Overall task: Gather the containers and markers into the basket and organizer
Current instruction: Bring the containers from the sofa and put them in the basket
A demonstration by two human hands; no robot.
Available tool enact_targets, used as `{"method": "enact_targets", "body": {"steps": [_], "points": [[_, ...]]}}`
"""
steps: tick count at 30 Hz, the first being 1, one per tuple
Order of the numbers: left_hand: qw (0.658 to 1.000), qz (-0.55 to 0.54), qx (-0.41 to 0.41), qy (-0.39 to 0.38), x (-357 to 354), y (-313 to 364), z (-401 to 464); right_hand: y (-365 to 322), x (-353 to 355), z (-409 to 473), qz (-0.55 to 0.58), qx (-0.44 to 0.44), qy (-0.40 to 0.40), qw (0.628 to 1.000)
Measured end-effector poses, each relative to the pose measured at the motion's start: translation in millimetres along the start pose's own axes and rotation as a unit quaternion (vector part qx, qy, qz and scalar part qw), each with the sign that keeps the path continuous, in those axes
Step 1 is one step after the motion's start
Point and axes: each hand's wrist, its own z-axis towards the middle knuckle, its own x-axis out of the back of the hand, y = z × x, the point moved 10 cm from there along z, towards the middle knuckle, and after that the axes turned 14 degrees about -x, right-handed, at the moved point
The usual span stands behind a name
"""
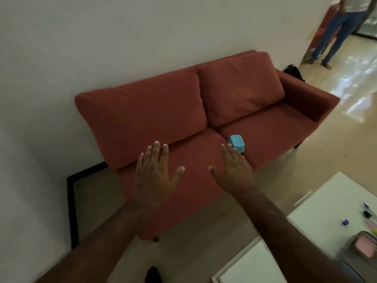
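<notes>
A small blue container (pixel 237 142) sits upside down on the seat of a red sofa (pixel 265 127), near the seam between the two seat cushions. My right hand (pixel 234 172) reaches out with straight spread fingers, its fingertips just short of the container and overlapping its near edge in view. My left hand (pixel 156 172) is stretched out flat beside it, fingers spread, holding nothing. On a white table (pixel 326 205) at the right lie several markers (pixel 368 210), a loose blue cap (pixel 345 222) and a pink-lined basket (pixel 365 247).
The sofa stands against a white wall. A black frame (pixel 71 201) leans by the sofa's left end. A dark bag (pixel 293 71) lies behind the right armrest. A person in jeans (pixel 336 31) stands at the far right on a glossy floor. A second white surface (pixel 251 266) sits below.
</notes>
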Motion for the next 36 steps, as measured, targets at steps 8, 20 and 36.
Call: {"method": "enact_targets", "body": {"steps": [8, 20, 36], "points": [[0.995, -0.040, -0.091, -0.031, -41.6, -32.3, 92.9, 4.8, -26.4, 47.2, -0.060, -0.103, 0.003, 0.993], [0.976, -0.075, -0.195, -0.055, -91.1, 2.9, 198.0, 79.8, -29.8, 130.4, -0.049, -0.256, 0.000, 0.965], [0.970, -0.062, -0.204, -0.118, -256.2, 98.8, 399.0, 238.2, -195.8, 423.8, -0.032, -0.298, -0.120, 0.947]]}}
